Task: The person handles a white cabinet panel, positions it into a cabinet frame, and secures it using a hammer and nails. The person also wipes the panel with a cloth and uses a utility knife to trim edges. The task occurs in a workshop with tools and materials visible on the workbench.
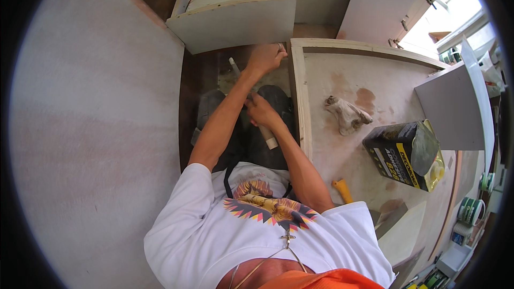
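Note:
My left hand (266, 59) reaches forward under the edge of a white-faced panel (235, 24), beside the corner of a pale wooden frame (300, 85). Its fingers are curled together, and whatever they may hold is too small or blurred to name. Lower down, between my knees, my right hand (261, 111) is closed round a long pale stick-like tool (266, 135). The tool slants from the far left toward me, with its middle hidden by my hand and left forearm. I cannot tell its exact kind.
On the board to the right lie a crumpled dirty rag (349, 116), a dark metal adhesive can (396, 152) and a yellow-handled tool (342, 190). A large pale board (96, 128) rises at left. Several tape rolls (470, 211) sit at far right.

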